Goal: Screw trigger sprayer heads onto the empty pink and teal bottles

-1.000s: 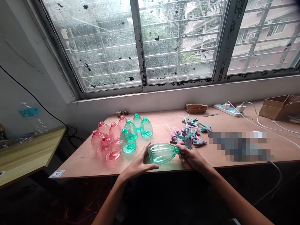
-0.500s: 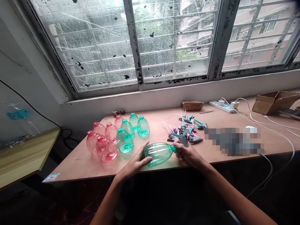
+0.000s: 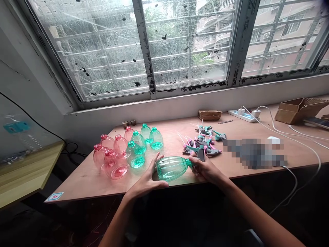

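Note:
A clear green spray bottle point(image 3: 171, 168) lies on its side in the air over the table's front edge, its neck pointing right. My right hand point(image 3: 203, 166) is closed around that neck. A dark grey spray head point(image 3: 201, 153) shows just above my right fingers; I cannot tell whether it is joined to the bottle. My left hand point(image 3: 150, 178) is open at the bottle's base, thumb below and fingers spread above; whether it touches the plastic is unclear. Beyond the right hand lies a pile of grey, pink and teal spray heads point(image 3: 202, 142) with thin white tubes.
Several green bottles point(image 3: 156, 139) and several red bottles point(image 3: 115, 166) stand upright on the wooden table point(image 3: 84, 175) to the left. At the back are a small brown box point(image 3: 210, 115) and a power strip point(image 3: 244, 116) with white cables. A cardboard box point(image 3: 289, 111) sits far right.
My left hand has loosened from the bottle's base, its thumb and fingers spreading apart. The right hand keeps its hold on the neck. The whole view has shifted slightly.

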Motion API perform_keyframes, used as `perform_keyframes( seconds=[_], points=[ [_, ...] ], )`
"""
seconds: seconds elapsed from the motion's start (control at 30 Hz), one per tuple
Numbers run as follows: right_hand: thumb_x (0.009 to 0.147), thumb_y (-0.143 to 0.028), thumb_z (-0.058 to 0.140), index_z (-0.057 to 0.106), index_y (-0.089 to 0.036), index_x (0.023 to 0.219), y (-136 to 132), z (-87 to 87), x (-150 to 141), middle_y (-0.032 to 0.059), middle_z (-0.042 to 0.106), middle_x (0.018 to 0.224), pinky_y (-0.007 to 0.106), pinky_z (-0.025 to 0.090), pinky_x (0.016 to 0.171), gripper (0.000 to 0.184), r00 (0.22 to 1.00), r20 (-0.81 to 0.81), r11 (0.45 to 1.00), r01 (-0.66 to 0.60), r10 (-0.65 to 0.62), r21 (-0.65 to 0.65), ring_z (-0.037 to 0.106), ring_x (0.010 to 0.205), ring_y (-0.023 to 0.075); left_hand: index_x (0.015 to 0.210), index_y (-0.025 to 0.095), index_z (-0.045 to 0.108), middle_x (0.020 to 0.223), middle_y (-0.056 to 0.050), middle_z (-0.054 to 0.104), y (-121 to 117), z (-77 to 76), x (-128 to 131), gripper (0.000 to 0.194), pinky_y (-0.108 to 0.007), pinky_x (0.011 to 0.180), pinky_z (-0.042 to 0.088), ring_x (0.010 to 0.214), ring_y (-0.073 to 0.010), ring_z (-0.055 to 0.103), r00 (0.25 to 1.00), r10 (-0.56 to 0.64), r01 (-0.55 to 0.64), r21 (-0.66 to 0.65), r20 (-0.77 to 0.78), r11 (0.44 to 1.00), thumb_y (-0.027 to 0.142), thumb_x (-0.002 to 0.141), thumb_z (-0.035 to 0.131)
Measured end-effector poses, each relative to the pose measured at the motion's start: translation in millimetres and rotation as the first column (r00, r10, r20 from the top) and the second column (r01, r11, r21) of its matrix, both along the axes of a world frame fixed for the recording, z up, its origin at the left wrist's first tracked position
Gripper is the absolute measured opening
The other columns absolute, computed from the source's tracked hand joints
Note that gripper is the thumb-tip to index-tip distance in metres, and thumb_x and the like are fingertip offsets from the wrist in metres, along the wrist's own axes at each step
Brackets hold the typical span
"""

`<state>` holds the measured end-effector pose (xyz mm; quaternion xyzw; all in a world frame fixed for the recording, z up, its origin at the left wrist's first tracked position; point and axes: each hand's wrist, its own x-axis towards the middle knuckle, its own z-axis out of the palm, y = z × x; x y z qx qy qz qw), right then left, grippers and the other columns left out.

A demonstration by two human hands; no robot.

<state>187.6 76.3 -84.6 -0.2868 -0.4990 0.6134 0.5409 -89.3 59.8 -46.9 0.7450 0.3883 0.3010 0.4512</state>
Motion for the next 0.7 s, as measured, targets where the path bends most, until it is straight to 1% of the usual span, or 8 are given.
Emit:
perform_keyframes(
  seconds=[0.1, 0.17, 0.23, 0.37, 0.47, 0.53, 0.63, 0.7],
  points=[
    [0.088, -0.045, 0.073, 0.054, -0.022, 0.088, -0.8, 0.7, 0.3, -0.0081, 0.049, 0.053, 0.021, 0.029, 0.038, 0.03, 1.0, 0.002, 1.0, -0.025, 0.025, 0.007, 0.043, 0.039, 0.0087, 0.161, 0.023, 0.013, 0.168, -0.011, 0.021, 0.7, 3.9, -1.3, 0.092, -0.046, 0.127, 0.011, 0.156, -0.03, 0.013, 0.998, 0.054, -0.054, -0.003, -0.044, 0.999, 0.066, 0.09, 0.053],
    [0.088, -0.044, 0.073, 0.054, -0.022, 0.087, -1.4, 0.9, 0.3, -0.0081, 0.049, 0.053, 0.021, 0.029, 0.038, 0.03, 1.0, 0.002, 0.999, -0.032, 0.031, 0.009, 0.042, 0.04, 0.0087, 0.159, 0.022, 0.021, 0.168, -0.008, 0.022, -0.1, 6.7, -1.2, 0.083, -0.046, 0.128, 0.009, 0.156, -0.0299, 0.01, 0.991, 0.102, -0.102, -0.002, -0.083, 0.995, 0.068, 0.094, 0.043],
    [0.088, -0.044, 0.073, 0.053, -0.022, 0.088, -1.7, 1.0, 0.1, -0.0081, 0.049, 0.054, 0.02, 0.029, 0.038, 0.03, 1.0, -0.01, 1.0, -0.025, 0.025, 0.007, 0.042, 0.04, 0.0085, 0.159, 0.025, 0.022, 0.168, -0.006, 0.022, -2.1, 8.6, -0.2, 0.083, -0.047, 0.128, 0.01, 0.156, -0.0308, 0.01, 0.991, 0.102, -0.104, -0.019, -0.086, 0.994, 0.065, 0.092, 0.051],
    [0.087, -0.043, 0.075, 0.053, -0.022, 0.089, -1.1, 1.1, -0.8, -0.0088, 0.048, 0.053, 0.02, 0.03, 0.038, 0.03, 0.999, -0.033, 1.0, 0.002, -0.002, 0.002, 0.041, 0.04, 0.0079, 0.16, 0.029, 0.013, 0.169, -0.006, 0.019, -5.8, 7.7, 1.7, 0.1, -0.047, 0.127, 0.015, 0.155, -0.0308, 0.015, 0.998, 0.033, -0.035, -0.021, -0.061, 0.999, 0.051, 0.084, 0.072],
    [0.087, -0.042, 0.075, 0.054, -0.022, 0.089, -0.3, 1.0, -1.1, -0.0089, 0.047, 0.053, 0.02, 0.03, 0.037, 0.03, 0.999, -0.032, 1.0, -0.003, 0.003, 0.011, 0.041, 0.04, 0.0078, 0.161, 0.028, 0.009, 0.17, -0.008, 0.013, -5.0, 4.6, 1.4, 0.113, -0.047, 0.128, 0.012, 0.156, -0.0315, 0.012, 0.996, 0.019, -0.016, 0.032, -0.087, 0.999, 0.048, 0.077, 0.081],
    [0.088, -0.042, 0.074, 0.054, -0.021, 0.089, 0.2, 0.3, -0.9, -0.0087, 0.048, 0.053, 0.02, 0.03, 0.037, 0.029, 0.999, -0.032, 1.0, -0.011, 0.012, 0.019, 0.042, 0.04, 0.0078, 0.161, 0.028, 0.008, 0.17, -0.008, 0.011, -3.5, 3.7, 0.7, 0.114, -0.049, 0.127, 0.011, 0.156, -0.0321, 0.01, 0.996, 0.011, -0.008, 0.035, -0.084, 0.999, 0.051, 0.076, 0.08],
    [0.089, -0.042, 0.072, 0.053, -0.022, 0.088, 0.8, -1.6, -0.1, -0.0082, 0.049, 0.054, 0.02, 0.03, 0.037, 0.028, 0.999, -0.034, 0.999, -0.021, 0.022, 0.024, 0.042, 0.039, 0.0079, 0.161, 0.027, 0.01, 0.169, -0.009, 0.016, -2.4, 6.0, 0.8, 0.09, -0.05, 0.127, 0.011, 0.156, -0.0309, 0.009, 0.998, 0.038, -0.038, 0.002, -0.043, 0.999, 0.062, 0.092, 0.056],
    [0.09, -0.042, 0.072, 0.053, -0.021, 0.088, 1.3, -2.5, 0.4, -0.0078, 0.05, 0.054, 0.02, 0.029, 0.037, 0.028, 0.999, -0.032, 0.999, -0.022, 0.023, 0.031, 0.042, 0.039, 0.0078, 0.161, 0.025, 0.014, 0.168, -0.009, 0.02, -3.1, 8.8, 1.8, 0.078, -0.049, 0.127, 0.011, 0.156, -0.0298, 0.008, 0.996, 0.077, -0.078, -0.015, -0.049, 0.997, 0.062, 0.098, 0.041]
  ],
)
